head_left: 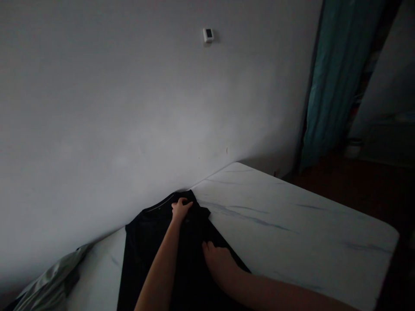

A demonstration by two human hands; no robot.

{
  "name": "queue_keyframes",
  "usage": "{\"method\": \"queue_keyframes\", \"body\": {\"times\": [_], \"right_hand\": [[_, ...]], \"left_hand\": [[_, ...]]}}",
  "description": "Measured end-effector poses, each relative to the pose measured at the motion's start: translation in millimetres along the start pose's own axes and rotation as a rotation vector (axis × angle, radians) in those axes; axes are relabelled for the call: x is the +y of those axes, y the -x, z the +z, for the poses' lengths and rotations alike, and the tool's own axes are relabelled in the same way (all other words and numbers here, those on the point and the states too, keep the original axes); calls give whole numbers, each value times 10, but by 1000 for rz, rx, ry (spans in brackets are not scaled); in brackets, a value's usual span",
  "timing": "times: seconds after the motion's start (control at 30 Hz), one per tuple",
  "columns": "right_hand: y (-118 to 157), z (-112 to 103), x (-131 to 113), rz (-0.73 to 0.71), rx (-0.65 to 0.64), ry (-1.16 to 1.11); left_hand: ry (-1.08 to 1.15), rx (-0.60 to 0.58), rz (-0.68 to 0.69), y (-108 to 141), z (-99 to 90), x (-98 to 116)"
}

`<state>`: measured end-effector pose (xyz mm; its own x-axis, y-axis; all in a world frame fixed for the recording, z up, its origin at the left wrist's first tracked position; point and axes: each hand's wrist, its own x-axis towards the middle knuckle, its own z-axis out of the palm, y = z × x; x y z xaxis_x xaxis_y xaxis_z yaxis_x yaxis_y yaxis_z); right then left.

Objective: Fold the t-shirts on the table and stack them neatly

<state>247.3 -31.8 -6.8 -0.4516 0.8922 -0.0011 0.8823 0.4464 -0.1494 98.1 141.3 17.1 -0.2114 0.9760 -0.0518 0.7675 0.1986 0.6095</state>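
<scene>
A black shirt (152, 242) lies on a white table with grey marbling, its neckline toward the wall. Near the collar, my left hand (181, 209) is on the fabric, fingers bent and closed on it. Lower down, close to the shirt's right edge, my right hand (220, 261) has its fingers curled together on the black cloth. A small flap of the shirt juts out to the right of my left hand. Dim light and the dark cloth hide the folds under both hands.
The marbled table (292, 242) stands against a pale wall (129, 108), its rounded corners toward the right. A crumpled grey-green cloth (55, 276) lies at the lower left. A small white device (208, 35) is mounted on the wall. A teal curtain (337, 77) hangs at the right.
</scene>
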Motion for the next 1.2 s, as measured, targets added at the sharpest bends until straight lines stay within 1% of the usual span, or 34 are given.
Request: {"method": "queue_keyframes", "body": {"times": [0.07,0.1,0.2,0.27,0.3,0.4,0.5,0.57,0.63,0.7,0.73,0.77,0.83,0.9,0.93,1.0,1.07,1.13,1.2], "right_hand": [[9,10,17,-7,-4,35],[17,11,26,-16,-3,42],[49,-7,43,-28,6,-14],[69,-43,50,-9,-2,-88],[74,-67,57,8,-10,-126],[36,-148,108,83,4,-276],[-93,-214,201,195,108,-421],[-198,-237,258,214,178,-445],[-292,-241,293,129,204,-449],[-383,-236,309,-13,190,-455],[-437,-236,318,-73,189,-454],[-504,-241,332,-112,192,-446],[-695,-273,384,-113,211,-409],[-968,-334,469,-59,215,-359],[-1129,-373,519,-32,209,-338],[-1468,-450,619,-4,200,-312],[-1788,-513,699,-21,192,-303],[-2055,-547,750,-59,179,-298],[-2263,-551,776,-108,149,-295]], "left_hand": [[-87,5,73,72,26,104],[-108,-15,121,111,33,146],[-247,-169,297,202,24,210],[-335,-269,368,224,-9,214],[-359,-299,384,225,-34,210],[-371,-342,405,216,-130,194],[-394,-341,435,247,-272,156],[-410,-320,455,307,-405,90],[-443,-309,517,393,-568,-26],[-528,-314,575,493,-747,-187],[-589,-318,580,545,-832,-276],[-648,-319,558,594,-908,-363],[-708,-298,443,681,-1015,-516],[-644,-228,346,735,-1040,-615],[-586,-180,315,748,-1019,-641],[-487,-72,260,749,-915,-648],[-459,10,177,731,-755,-613],[-480,58,67,716,-579,-563],[-514,83,-2,713,-423,-516]]}}
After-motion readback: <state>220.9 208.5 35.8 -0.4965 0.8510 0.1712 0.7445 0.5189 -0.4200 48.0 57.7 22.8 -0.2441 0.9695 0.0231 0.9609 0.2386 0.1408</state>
